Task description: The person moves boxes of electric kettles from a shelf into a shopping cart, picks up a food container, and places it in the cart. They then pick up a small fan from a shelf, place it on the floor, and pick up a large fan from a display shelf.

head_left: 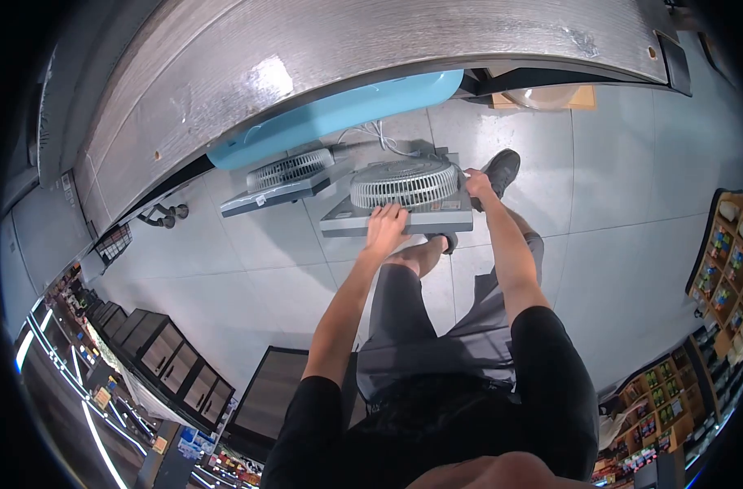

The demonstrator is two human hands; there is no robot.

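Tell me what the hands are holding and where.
A grey box fan: left hand on its near edge, right hand on its right side.

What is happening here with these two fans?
A person, seen from above, holds a square grey fan with both hands: the left hand on its near edge, the right hand at its right side. A second fan of the same kind lies beside it on the tiled floor, near a wood-grain counter.
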